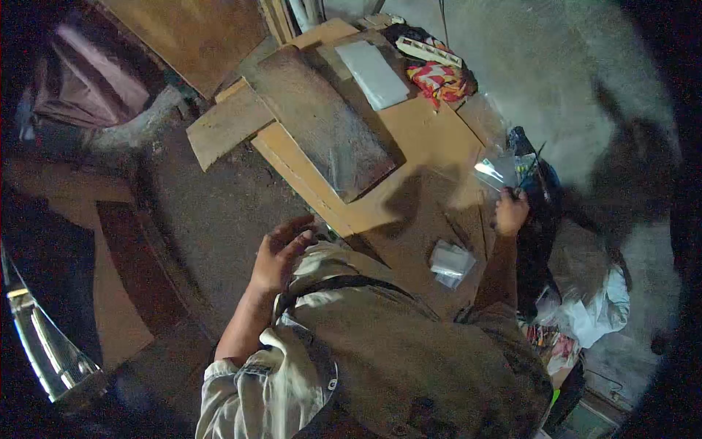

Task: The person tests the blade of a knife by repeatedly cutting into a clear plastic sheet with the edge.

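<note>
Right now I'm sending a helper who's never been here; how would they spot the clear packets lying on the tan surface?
Find the broad tan surface in front of the person, then go to its near part, just left of the right forearm. There lies a small cluster of clear plastic packets. The other clear plastic, glinting brightly, is farther away, at the fingertips of the right hand.

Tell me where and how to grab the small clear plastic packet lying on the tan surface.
Pinch its left edge, coming from the left, probably with the left hand, which looks empty. The packet looks thin and lies flat, so an edge should suit best; that side borders bare tan surface, while the right forearm crowds the other.
</note>
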